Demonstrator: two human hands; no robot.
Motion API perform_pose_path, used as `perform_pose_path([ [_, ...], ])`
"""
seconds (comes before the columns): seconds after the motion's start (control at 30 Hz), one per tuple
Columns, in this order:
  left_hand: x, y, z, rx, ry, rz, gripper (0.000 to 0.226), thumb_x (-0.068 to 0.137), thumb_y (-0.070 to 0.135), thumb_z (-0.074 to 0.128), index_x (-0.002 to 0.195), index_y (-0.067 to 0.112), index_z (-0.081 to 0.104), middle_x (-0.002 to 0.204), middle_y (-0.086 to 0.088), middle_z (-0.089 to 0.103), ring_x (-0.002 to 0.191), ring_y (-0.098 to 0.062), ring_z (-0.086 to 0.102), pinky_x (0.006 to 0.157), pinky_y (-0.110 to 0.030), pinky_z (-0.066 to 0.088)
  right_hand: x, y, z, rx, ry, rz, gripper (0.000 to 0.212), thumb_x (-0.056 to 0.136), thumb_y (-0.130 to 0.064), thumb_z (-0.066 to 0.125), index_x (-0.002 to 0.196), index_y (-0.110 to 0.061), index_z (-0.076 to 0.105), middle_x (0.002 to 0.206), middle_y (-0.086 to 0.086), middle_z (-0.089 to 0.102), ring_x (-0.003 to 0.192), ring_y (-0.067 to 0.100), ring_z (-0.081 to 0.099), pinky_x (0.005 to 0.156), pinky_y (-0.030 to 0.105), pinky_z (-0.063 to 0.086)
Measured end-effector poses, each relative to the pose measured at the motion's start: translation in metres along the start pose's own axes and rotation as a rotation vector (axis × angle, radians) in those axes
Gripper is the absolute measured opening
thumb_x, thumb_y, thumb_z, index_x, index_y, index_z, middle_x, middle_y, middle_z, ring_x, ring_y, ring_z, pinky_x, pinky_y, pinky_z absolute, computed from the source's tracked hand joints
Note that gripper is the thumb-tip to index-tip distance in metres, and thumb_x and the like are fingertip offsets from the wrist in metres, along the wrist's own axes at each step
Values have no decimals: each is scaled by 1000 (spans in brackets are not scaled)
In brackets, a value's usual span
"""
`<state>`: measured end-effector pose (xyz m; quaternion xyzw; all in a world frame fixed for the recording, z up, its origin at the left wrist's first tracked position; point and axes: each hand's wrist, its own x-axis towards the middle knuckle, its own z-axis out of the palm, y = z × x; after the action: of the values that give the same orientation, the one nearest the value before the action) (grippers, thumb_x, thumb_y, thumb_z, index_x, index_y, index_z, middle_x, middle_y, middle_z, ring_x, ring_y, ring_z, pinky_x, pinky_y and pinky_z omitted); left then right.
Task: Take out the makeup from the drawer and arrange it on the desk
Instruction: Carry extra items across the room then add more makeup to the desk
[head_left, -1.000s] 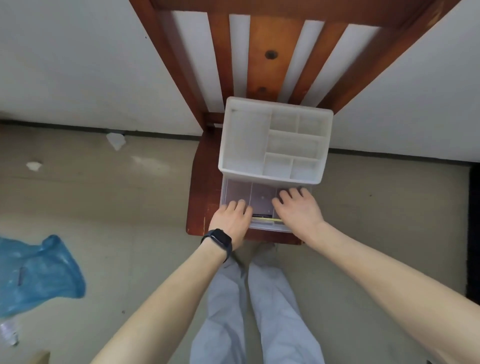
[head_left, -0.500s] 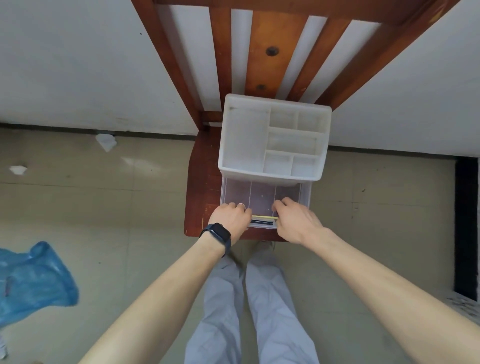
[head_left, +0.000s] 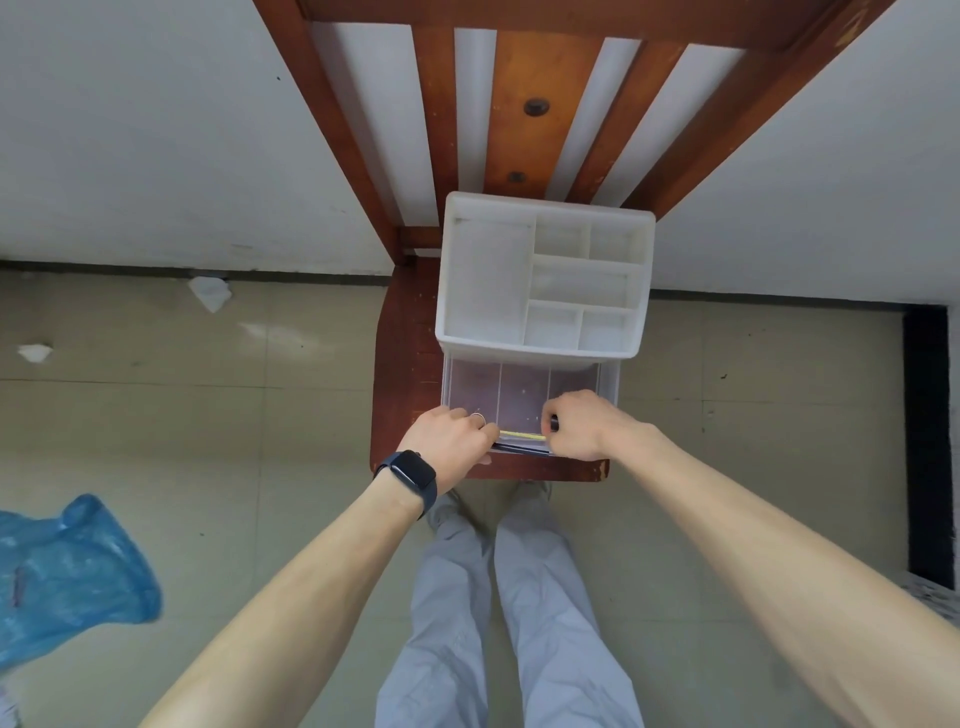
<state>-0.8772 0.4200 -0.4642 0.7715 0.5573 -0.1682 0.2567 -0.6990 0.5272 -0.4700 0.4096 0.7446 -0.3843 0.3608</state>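
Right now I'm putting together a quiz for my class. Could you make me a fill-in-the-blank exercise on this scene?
1. The white organizer stands on a wooden ____.
2. Its clear drawer is pulled ____.
3. The watch sits on the person's ____ wrist.
4. The plastic bag on the floor is ____.
Missing words: chair; open; left; blue.

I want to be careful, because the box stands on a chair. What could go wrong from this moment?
1. The drawer is pulled far out, near the front edge of the chair seat; one more pull might bring it out and drop it.
2. The left hand and right hand both grip thin sticks at the drawer's front; one could slip and fall to the floor.
3. The white box might slide forward with the drawer.
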Motion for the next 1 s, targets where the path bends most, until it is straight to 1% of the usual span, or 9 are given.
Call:
perform_pose_path([
  [0.13, -2, -1, -3, -31, -2, -1, 32, 106, 36, 41, 124, 14, 55, 114, -5, 63, 104, -29, 59, 81, -35, 43, -3, 0, 4, -39, -9, -13, 7, 94, -20, 49, 95, -22, 55, 99, 3, 61, 93, 28, 57, 71, 35, 47],
  [0.27, -4, -4, -3, -145, 13, -41, 35, 104, 42, 42, 126, 20, 59, 110, -3, 63, 102, -27, 60, 69, -32, 39, -12, 0, 8, -10, 90, -38, 18, 101, -24, 47, 116, -20, 57, 109, 3, 58, 102, 28, 56, 81, 38, 48],
  [0.37, -11, -6, 0, -352, 140, -99, 34, 103, 43, 46, 127, 25, 62, 110, 1, 64, 101, -24, 61, 69, -31, 45, -28, 0, 9, 101, 208, -47, 14, 102, -24, 45, 110, -21, 57, 104, 1, 58, 99, 26, 57, 83, 41, 48],
  [0.5, -27, -6, 3, -751, 420, -321, 25, 95, 37, 64, 113, 22, 73, 91, 8, 63, 84, -16, 62, 73, -27, 47, -66, -1, 19, 352, 414, -17, 10, 102, -24, 47, 105, -24, 57, 101, -6, 59, 93, 16, 54, 77, 32, 40],
  [0.63, -50, -5, 7, -1064, 579, -682, 19, 91, 33, 70, 104, 20, 76, 95, 2, 68, 80, -13, 67, 80, -23, 49, -108, -8, 42, 794, 553, 50, 12, 101, -23, 53, 100, -30, 63, 88, -11, 66, 83, 4, 63, 67, 14, 42],
  [0.7, -61, -5, 14, -1248, 594, -843, 8, 92, 33, 69, 97, 31, 74, 91, -1, 72, 75, -14, 71, 79, -20, 50, -123, -9, 59, 1012, 627, 78, 14, 101, -19, 56, 101, -29, 66, 75, -5, 67, 69, 11, 66, 61, 17, 46],
  [0.77, -70, -7, 30, -1367, 589, -956, 6, 92, 31, 68, 90, 35, 71, 78, -2, 75, 67, -15, 72, 83, -27, 54, -131, -7, 77, 1218, 701, 111, 14, 100, -14, 57, 103, -24, 68, 78, 0, 66, 64, 16, 66, 55, 19, 47],
  [0.87, -79, -10, 64, -1357, 502, -1055, 7, 87, 36, 72, 89, 30, 68, 68, 7, 73, 69, -17, 72, 94, -39, 54, -130, 1, 105, 1440, 722, 242, 14, 101, -13, 57, 108, -18, 69, 87, 2, 66, 69, 14, 66, 51, 18, 46],
  [1.0, -73, -4, 94, -1293, 364, -1078, 24, 87, 24, 75, 107, 14, 67, 77, 3, 70, 67, -21, 71, 80, -39, 60, -104, 25, 148, 1491, 635, 367, 10, 98, -13, 60, 103, -14, 69, 89, 4, 66, 76, 15, 59, 52, 20, 46],
])
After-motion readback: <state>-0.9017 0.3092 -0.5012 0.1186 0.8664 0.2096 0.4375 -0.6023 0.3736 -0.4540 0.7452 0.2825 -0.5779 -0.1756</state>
